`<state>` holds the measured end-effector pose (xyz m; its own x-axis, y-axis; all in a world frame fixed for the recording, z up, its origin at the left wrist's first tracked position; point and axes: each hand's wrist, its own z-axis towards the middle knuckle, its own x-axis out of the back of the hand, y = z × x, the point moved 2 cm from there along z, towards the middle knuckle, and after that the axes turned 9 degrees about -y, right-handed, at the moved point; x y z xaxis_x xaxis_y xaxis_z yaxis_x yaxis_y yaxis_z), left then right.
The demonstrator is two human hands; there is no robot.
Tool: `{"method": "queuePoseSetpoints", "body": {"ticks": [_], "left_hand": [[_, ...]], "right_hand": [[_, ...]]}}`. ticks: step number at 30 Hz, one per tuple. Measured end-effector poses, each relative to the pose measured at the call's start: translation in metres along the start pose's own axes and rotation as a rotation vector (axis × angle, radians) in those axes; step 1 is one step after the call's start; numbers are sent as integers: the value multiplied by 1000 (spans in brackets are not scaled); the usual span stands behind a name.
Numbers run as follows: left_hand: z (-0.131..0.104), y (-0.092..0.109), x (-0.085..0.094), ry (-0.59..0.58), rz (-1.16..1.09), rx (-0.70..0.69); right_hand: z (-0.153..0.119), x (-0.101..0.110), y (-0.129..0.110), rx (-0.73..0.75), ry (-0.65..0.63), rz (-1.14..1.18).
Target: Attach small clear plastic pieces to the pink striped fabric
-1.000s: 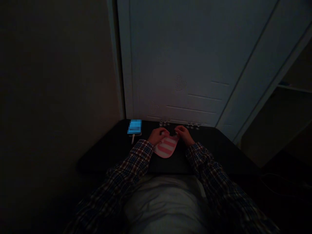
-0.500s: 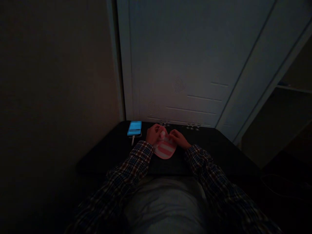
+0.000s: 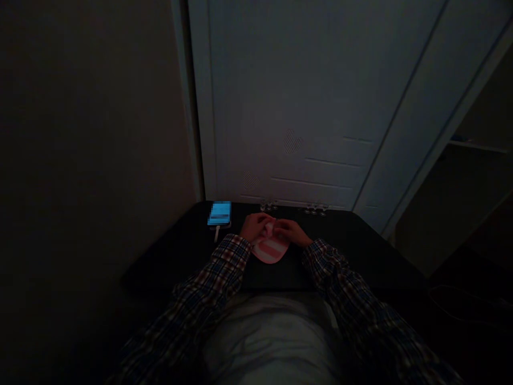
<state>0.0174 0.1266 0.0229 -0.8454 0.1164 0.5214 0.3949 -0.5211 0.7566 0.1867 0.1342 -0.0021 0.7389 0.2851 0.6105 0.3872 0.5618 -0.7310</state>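
A pink and white striped cloth piece (image 3: 271, 251) with a rounded near edge lies on the dark table between my hands. It may be a baby's bib, but the dim light hides its details. My left hand (image 3: 253, 226) is closed on its far left part, fingers curled inward. Across from it, my right hand (image 3: 292, 231) grips the far right part with bent fingers. Fingertips of the two hands are close together above a bunched, paler patch of the cloth.
On the black table (image 3: 336, 251), a phone with a lit blue screen (image 3: 219, 213) and a white cable lies left of my hands. Several small clear glass-like pieces (image 3: 315, 209) stand along the back edge, before a white panel (image 3: 280, 96). A wall rises at left.
My hands have drawn closer together at the cloth's far edge. Its raised upper part has come down and bunched under the fingers. The view has shifted slightly.
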Motion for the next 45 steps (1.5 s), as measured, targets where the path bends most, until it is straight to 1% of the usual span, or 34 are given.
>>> {"method": "queuePoseSetpoints", "body": {"ticks": [3, 5, 11, 13, 17, 20, 23, 27, 33, 37, 45], "left_hand": [[0, -1, -1, -29, 17, -10], [1, -2, -1, -29, 23, -19], [2, -5, 2, 61, 49, -4], [1, -7, 3, 70, 45, 5], [1, -10, 1, 13, 20, 24], [2, -11, -1, -28, -10, 27], [3, -10, -3, -56, -46, 18], [3, -10, -6, -85, -92, -7], [2, -15, -8, -69, -98, 1], [2, -18, -8, -44, -59, 33], [4, -19, -4, -43, 37, 67]], "right_hand": [[-1, 1, -4, -13, 8, -37], [-1, 2, -6, -19, 21, -60], [-1, 2, -7, -32, 39, -131], [-1, 1, -7, -36, 38, -156], [-3, 1, -6, -49, 40, -201], [-3, 2, -6, -72, 69, -228], [-3, 3, -5, -86, 94, -254], [-3, 4, -5, -79, 95, -275], [-4, 3, -8, -61, 66, -269], [-5, 2, -11, -40, 46, -255], [-5, 2, -12, -41, 43, -242]]}}
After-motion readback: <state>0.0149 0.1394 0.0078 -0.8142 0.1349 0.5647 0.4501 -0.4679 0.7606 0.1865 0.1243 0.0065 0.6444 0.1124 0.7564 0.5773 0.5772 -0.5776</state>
